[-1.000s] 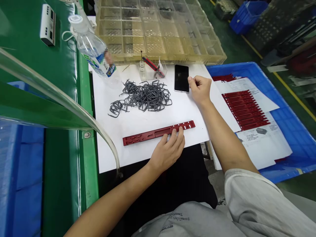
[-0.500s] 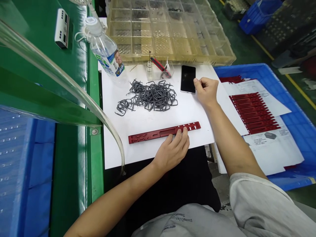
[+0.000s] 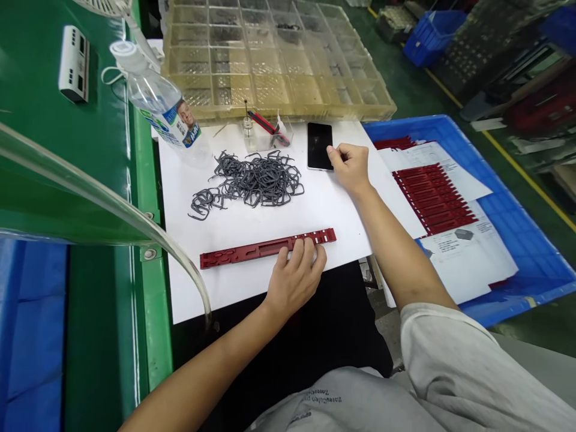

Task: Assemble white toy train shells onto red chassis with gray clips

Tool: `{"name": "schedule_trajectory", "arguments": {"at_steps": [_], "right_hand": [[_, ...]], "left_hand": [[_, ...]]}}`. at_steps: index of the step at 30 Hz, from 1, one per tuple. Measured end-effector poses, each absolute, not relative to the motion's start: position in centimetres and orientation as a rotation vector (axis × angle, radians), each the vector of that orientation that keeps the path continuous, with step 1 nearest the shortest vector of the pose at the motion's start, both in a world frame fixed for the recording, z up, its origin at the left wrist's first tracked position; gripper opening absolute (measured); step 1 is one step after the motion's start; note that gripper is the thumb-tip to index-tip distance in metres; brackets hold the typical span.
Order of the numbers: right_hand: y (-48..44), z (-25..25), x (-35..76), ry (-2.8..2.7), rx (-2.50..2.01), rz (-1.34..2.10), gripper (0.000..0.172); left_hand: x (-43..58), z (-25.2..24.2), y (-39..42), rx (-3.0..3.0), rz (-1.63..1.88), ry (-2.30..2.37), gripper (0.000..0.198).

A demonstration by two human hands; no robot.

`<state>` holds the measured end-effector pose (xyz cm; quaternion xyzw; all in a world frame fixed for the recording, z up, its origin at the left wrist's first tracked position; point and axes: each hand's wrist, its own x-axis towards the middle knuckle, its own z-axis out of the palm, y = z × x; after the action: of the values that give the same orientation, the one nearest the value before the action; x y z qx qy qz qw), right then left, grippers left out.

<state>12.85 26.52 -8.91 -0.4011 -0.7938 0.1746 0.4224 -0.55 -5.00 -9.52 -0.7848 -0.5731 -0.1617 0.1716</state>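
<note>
A long red plastic strip (image 3: 238, 253) with slots and cut-outs lies across the white board near its front edge. My left hand (image 3: 294, 277) rests palm down with slightly bent, parted fingers; their tips touch the strip's near side, right of its middle. At the lower right corner of a black-screened phone (image 3: 320, 146) is my right hand (image 3: 353, 166). Its fingers are curled in, and its thumb reaches the phone's edge. Between phone and strip spreads a tangled heap of dark grey bent clips (image 3: 261, 180).
A plastic bottle (image 3: 157, 99) stands behind the heap at left, beside a small clear box (image 3: 265, 139) with a red cutter. Behind is a yellowed compartment tray (image 3: 279, 111). To the right, a blue bin (image 3: 555, 264) holds papers and several red strips (image 3: 434, 198). A clear hose (image 3: 157, 231) curves at left.
The head view has turned to the right, so the whole scene sits further left. Both hands keep about the same places at the strip and the phone.
</note>
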Motion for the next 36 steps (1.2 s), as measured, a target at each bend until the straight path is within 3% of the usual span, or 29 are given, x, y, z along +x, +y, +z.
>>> {"name": "schedule_trajectory", "arguments": {"at_steps": [7, 24, 29, 35, 36], "right_hand": [[26.4, -8.8, 12.8, -2.016, -1.004, 0.431, 0.068], [24.8, -6.5, 12.2, -2.065, -1.102, 0.465, 0.049], [24.4, -6.2, 12.4, -2.087, -1.092, 0.456, 0.047], [24.1, -5.4, 12.4, -2.104, -1.121, 0.467, 0.042], [24.0, -5.2, 12.5, -2.112, -1.119, 0.476, 0.042]], "left_hand": [[-0.7, -9.4, -4.8, -2.26, -0.421, -1.379, 0.047], [-1.1, -8.7, -5.1, -2.291, -0.145, -1.289, 0.043], [-1.1, -8.5, -5.0, -2.239, -0.21, -1.283, 0.043], [-1.0, -1.4, -9.0, -2.453, -0.523, -0.915, 0.033], [-1.6, 0.4, -10.2, -2.398, -0.538, -1.017, 0.03]]}}
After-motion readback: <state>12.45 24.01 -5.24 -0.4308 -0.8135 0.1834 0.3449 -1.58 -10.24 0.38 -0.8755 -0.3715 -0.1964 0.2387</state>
